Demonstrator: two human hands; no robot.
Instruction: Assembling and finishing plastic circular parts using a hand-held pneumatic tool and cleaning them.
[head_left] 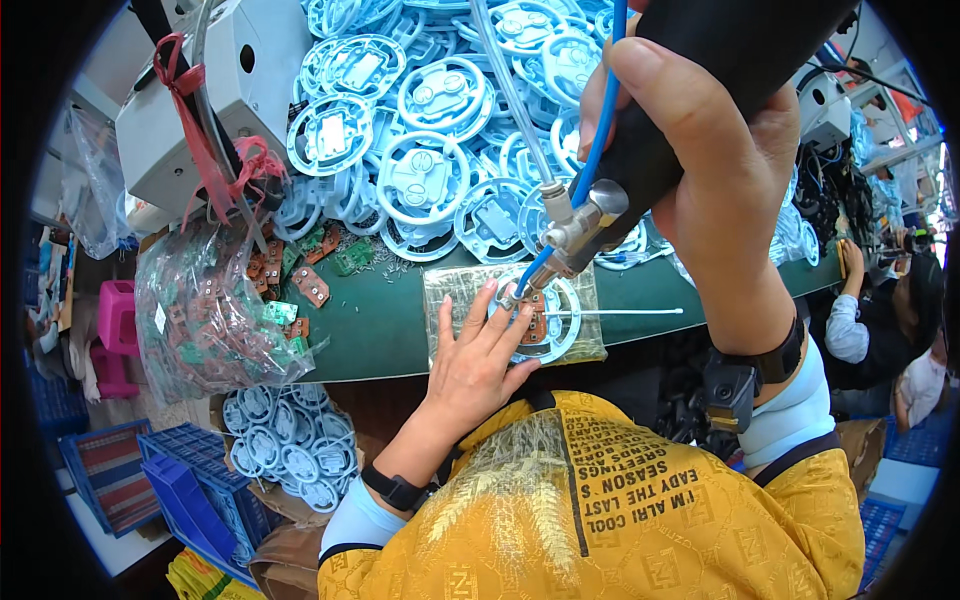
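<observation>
My right hand (725,160) is wrapped round the black body of a screwdriver (700,70), a powered one with a metal nose, a clear tube and a blue hose. It slants down toward a light-blue steering-wheel-shaped plastic part (571,318). The nose meets the part beside the fingertips of my left hand (475,365). That hand lies over the part's left side with its fingers stretched and spread. Inside the ring sits a brown circuit board (536,325), partly covered by my fingers. A film-wrapped pad (447,290) lies underneath. The exact contact of the tip is hidden.
Many light-blue plastic parts (420,180) are heaped at the back of the green table (390,340). Left are a plastic bag (200,310) of circuit boards, loose screws (375,255) and a grey machine (240,85). Co-workers (885,320) sit at the right.
</observation>
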